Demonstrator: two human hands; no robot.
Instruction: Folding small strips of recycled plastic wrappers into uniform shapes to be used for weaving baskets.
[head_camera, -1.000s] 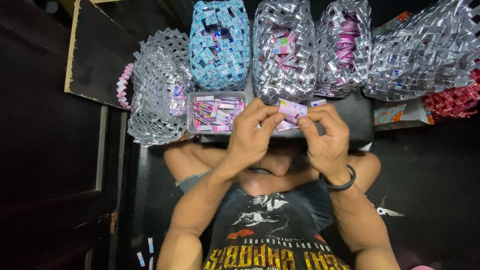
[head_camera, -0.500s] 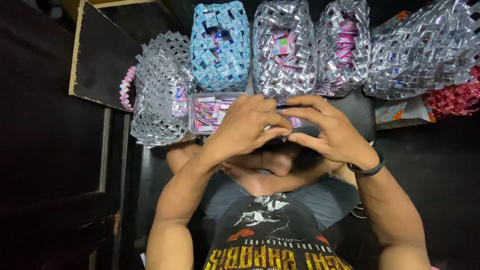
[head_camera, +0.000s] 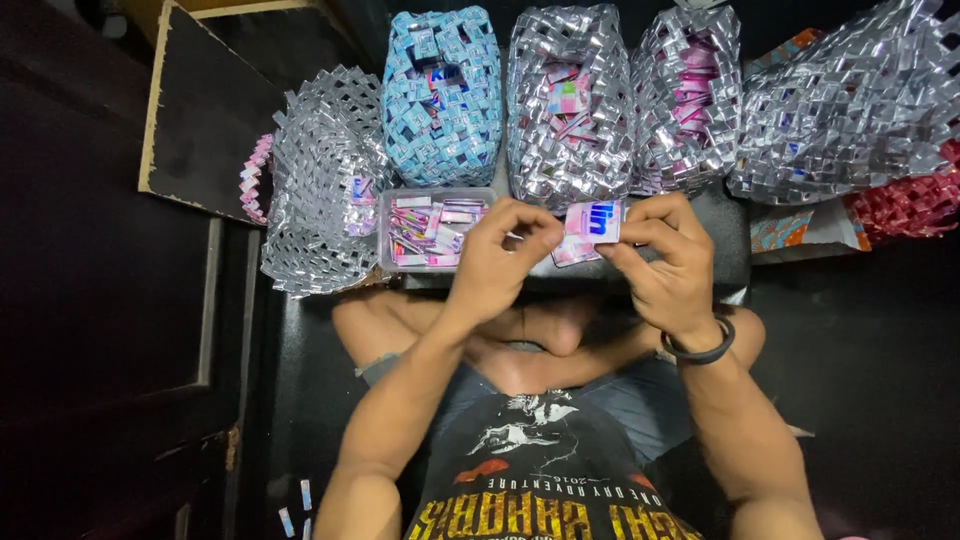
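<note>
Folding a wrapper strip over the black stool

Near the stool's front edge, beside the clear plastic tray of folded strips (head_camera: 432, 230), the left hand (head_camera: 497, 262) pinches empty; the right hand (head_camera: 668, 262) grips a pink foil wrapper strip (head_camera: 592, 221), probably mid-fold; creasing needs both thumbs.

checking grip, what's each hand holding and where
Right hand pinches a small pink folded foil wrapper strip by its right end. Left hand: cannot tell.

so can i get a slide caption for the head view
Head view: right hand pinches a folded pink wrapper strip beside the left hand, above a clear tray of strips and woven foil baskets.
</note>
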